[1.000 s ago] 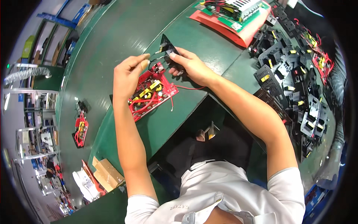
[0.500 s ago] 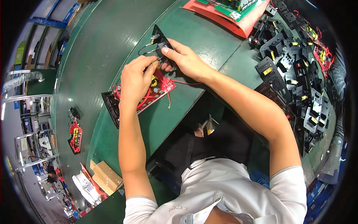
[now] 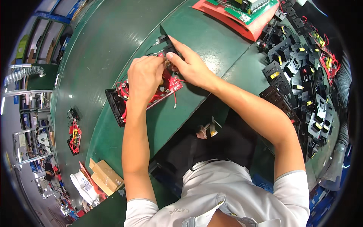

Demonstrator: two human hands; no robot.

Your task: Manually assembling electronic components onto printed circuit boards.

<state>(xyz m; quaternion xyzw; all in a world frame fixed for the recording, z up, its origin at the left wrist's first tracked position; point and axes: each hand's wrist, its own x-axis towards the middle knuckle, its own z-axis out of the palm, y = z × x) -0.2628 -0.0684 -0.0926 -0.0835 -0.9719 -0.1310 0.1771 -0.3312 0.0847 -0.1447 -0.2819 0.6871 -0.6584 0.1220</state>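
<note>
My right hand [image 3: 192, 69] grips a black panel [image 3: 165, 39] with sockets and short dark leads, its thin edge pointing up and away. My left hand [image 3: 146, 77] is closed in a pinch against the panel's near side. Something reddish shows at its fingertips, too small to name. Below the hands lies a red circuit board [image 3: 174, 84] with red wires and upright components, partly covered by my left hand and wrist. A black end plate [image 3: 114, 108] stands at the board's left end. One loose red wire [image 3: 175, 100] hangs off the board's near edge.
Many black panels with yellow parts [image 3: 278, 75] cover the right of the green table [image 3: 223, 49]. A green board rests on a red-orange pad [image 3: 230, 20] at the top. Another red board [image 3: 75, 137] lies far left, above a cardboard box [image 3: 106, 178].
The black panel has turned more edge-on in my right hand. My left hand has shifted slightly right and up against it. The view has shifted slightly.
</note>
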